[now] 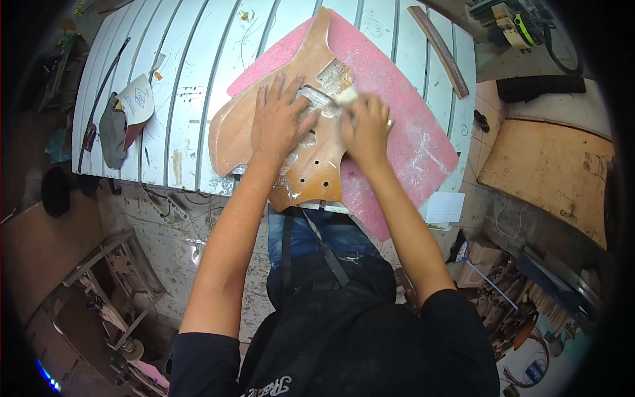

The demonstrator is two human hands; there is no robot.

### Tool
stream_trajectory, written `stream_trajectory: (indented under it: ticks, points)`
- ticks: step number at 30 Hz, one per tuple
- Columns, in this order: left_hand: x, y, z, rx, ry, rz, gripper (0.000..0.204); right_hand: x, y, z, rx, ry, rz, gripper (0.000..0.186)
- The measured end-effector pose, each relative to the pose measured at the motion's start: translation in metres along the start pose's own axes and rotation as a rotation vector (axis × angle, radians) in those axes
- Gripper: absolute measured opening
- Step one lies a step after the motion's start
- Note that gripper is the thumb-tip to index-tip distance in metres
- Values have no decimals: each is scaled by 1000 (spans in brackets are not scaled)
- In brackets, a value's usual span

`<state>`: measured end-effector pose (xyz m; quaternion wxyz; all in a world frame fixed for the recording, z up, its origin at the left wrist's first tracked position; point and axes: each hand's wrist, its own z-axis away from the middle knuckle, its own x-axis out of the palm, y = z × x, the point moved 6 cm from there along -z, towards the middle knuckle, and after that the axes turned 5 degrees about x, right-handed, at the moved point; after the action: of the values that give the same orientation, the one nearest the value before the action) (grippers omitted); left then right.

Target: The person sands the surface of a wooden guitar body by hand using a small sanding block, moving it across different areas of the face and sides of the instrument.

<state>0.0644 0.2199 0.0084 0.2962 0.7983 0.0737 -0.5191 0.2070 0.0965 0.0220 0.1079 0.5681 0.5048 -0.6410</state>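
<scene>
A wooden electric guitar body [231, 135], with cut-out cavities and drilled holes, lies on a pink mat [403, 112] streaked with white dust. My left hand [279, 122] rests flat on the body, fingers spread beside the cavities. Closed and slightly blurred, my right hand [367, 129] is at the body's right edge. A small whitish piece [347, 96] sticks out from its fingertips near the upper cavity; its exact kind cannot be made out. Dust also lies in the cavities.
The mat lies on a white slatted table [188, 73]. Sandpaper sheets [137, 99] and a dark strip [99, 109] lie to the left. A brown wooden strip [439, 51] sits at the far right, white paper [445, 207] at the near right corner. Beyond stands a wooden board [549, 175].
</scene>
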Motion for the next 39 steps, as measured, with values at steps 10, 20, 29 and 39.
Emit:
stream_trajectory:
  ticks: [10,20,29,39]
  points:
    - [1,-2,0,-24,-13,-31,33,4,-9,39,-148,-54,12,17]
    - [1,-2,1,-11,19,-15,33,0,-16,78,-126,-92,-92,19]
    - [3,-4,1,-33,6,-25,33,5,-13,71,5,-80,69,17]
    - [1,-4,1,-27,28,0,32,5,-13,49,-16,-47,-3,17]
